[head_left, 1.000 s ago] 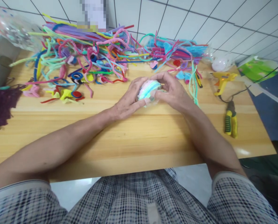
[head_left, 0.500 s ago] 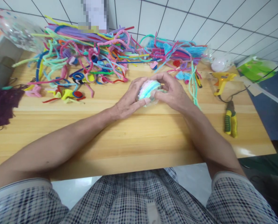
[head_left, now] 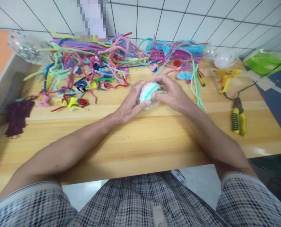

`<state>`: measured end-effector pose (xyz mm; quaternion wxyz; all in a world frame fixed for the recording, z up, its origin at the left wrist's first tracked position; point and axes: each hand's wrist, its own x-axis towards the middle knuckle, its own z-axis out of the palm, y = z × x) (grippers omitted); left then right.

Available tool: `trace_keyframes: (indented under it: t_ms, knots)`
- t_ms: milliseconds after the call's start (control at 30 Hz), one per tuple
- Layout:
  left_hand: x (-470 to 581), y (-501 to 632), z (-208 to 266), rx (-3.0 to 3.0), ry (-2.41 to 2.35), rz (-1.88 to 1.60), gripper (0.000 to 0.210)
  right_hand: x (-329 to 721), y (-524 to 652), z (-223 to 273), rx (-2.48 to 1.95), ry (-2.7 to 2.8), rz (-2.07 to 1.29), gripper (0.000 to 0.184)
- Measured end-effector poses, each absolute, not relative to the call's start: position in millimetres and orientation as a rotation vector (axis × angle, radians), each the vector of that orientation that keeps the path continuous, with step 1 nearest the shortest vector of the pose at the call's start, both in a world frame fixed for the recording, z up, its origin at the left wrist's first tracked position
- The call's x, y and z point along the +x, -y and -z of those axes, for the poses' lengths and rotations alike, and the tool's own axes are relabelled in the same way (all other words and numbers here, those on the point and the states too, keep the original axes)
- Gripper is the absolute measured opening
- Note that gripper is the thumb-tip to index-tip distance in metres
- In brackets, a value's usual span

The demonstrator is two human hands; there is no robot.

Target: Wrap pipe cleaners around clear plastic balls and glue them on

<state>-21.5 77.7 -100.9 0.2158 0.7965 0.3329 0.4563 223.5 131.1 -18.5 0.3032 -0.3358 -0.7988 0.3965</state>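
Left hand [head_left: 130, 101] is cupping striped ball [head_left: 150, 90], right hand [head_left: 170, 93] is pinching its right side, both half-curled; ball is sitting between them over counter [head_left: 131, 142]. Uneven squeezing could be causing slips.

The left forearm [head_left: 83, 138] and right forearm [head_left: 209, 129] slant inward from near left and near right. The left hand [head_left: 131, 102] cups, thumb [head_left: 142, 106] pointing right; the right hand [head_left: 173, 94] faces it, fingers [head_left: 163, 78] curled.

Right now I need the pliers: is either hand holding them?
No, the left hand and right hand hold a striped object; the pliers lie apart.
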Motion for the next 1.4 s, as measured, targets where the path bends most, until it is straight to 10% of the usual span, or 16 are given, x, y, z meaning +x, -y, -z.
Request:
trace_keyframes:
  t_ms: [1400]
  knots:
    - [-34.6, -80.9, 109.4, 2.270, -1.021, -1.249, 0.088, 216.6, -140.4, 18.0, -0.811, 2.106, -1.050, 0.041]
